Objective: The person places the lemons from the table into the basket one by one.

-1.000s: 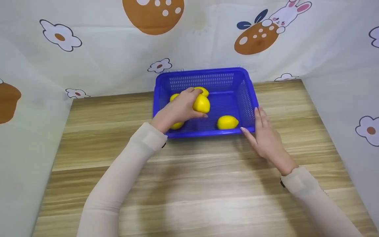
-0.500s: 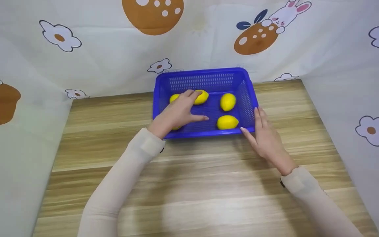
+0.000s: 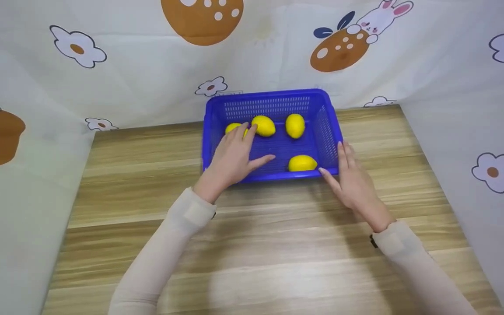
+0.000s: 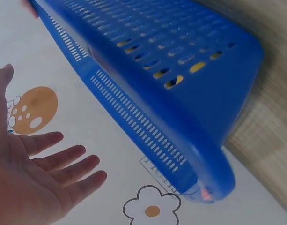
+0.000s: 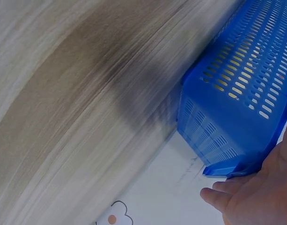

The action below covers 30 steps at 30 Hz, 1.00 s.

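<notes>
A blue plastic basket [image 3: 274, 176] holds several yellow lemons. My left hand [image 3: 231, 157] hovers over its left part with fingers spread and nothing in them. One lemon [image 3: 264, 125] lies just beyond the fingertips, and another lemon [image 3: 232, 127] is partly covered by them. At the back right stands a lemon [image 3: 295, 126], apart from the rest; a further lemon [image 3: 302, 163] sits against the front wall. My right hand [image 3: 357, 188] rests at the basket's front right corner, fingers straight along the outer side and thumb at the rim. The left wrist view shows my left palm [image 4: 31, 187] with spread fingers.
The basket stands on a wood-grain table [image 3: 278, 245], close to the back. Behind it and at both sides hangs a pale cloth [image 3: 147, 57] printed with flowers and rabbits.
My left hand has let go of a lemon, which now lies at the basket's back right. That hand has drawn back left and towards me. The right hand stays at the corner.
</notes>
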Available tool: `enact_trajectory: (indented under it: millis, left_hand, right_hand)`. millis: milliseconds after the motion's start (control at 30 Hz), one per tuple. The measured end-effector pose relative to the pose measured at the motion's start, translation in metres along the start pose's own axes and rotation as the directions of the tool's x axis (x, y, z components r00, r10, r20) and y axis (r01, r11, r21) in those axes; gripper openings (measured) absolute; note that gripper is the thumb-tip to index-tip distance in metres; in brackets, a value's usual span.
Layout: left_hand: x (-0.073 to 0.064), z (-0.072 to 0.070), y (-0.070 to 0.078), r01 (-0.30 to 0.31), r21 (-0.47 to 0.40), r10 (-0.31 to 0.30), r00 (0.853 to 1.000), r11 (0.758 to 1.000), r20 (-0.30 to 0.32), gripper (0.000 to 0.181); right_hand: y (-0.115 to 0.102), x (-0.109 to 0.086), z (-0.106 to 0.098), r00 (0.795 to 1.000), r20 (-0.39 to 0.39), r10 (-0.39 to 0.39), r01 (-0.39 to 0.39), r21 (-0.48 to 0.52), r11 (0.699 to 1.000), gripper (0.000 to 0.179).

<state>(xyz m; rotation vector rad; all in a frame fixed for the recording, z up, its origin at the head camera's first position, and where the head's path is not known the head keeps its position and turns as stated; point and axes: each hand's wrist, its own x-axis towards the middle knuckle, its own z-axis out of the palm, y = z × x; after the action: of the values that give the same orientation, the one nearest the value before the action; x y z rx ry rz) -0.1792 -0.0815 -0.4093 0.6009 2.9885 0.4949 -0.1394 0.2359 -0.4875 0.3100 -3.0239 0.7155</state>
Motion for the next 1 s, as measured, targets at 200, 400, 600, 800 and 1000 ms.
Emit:
enact_trajectory:
  millis: [200, 400, 600, 800, 1000]
  left_hand:
    - [-0.009, 0.008, 0.001, 0.037, 0.027, -0.036, 0.999, 0.999, -0.033, 0.092]
    - [-0.019, 0.016, 0.003, 0.087, 0.046, -0.083, 0.994, 0.995, -0.073, 0.091]
    - [-0.031, 0.023, 0.007, 0.100, 0.064, -0.090, 0.986, 0.993, -0.140, 0.091]
    - [-0.043, 0.031, 0.007, 0.132, 0.061, -0.119, 0.976, 0.989, -0.182, 0.091]
    - [-0.053, 0.039, 0.008, 0.147, 0.034, -0.137, 0.968, 0.988, -0.210, 0.091]
  right_hand:
    - [-0.001, 0.000, 0.000, 0.999, 0.026, 0.022, -0.023, 0.011, 1.000, 0.090]
    - [-0.003, -0.001, -0.002, 0.999, 0.033, 0.038, -0.038, 0.024, 0.999, 0.088]
    - [-0.009, -0.002, -0.002, 0.999, 0.030, 0.033, -0.034, 0.032, 0.999, 0.084]
    - [-0.014, -0.003, 0.000, 0.999, 0.010, 0.038, -0.038, 0.022, 0.999, 0.077]
    - [-0.021, -0.005, 0.001, 0.999, -0.007, 0.039, -0.039, 0.019, 0.999, 0.069]
